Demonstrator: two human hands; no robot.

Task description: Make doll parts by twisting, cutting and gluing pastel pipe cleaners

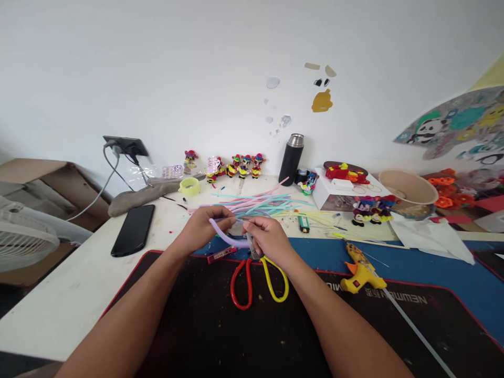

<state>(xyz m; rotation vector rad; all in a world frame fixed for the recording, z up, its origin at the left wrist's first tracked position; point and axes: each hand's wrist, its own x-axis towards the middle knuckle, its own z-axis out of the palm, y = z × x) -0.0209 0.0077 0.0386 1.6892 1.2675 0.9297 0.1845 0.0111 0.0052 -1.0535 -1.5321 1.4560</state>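
Note:
A light purple pipe cleaner (228,239) curves between my two hands above the mat. My left hand (207,226) is closed around one part of it, thumb against fingers. My right hand (270,236) pinches it with thumb and forefinger, close to the left fingertips. Just below, a pair of scissors with one red handle (241,286) and one yellow handle (277,281) lies on the black mat (197,325). Their blades run up under my right fingers and are partly hidden. Beside them is a small red packet (221,255).
Behind my hands lies a pile of pink, blue and yellow pipe cleaners (255,202). A yellow glue gun (362,270) rests at right, a black phone (133,230) at left. A black flask (291,160) and several small figures (246,166) stand along the wall.

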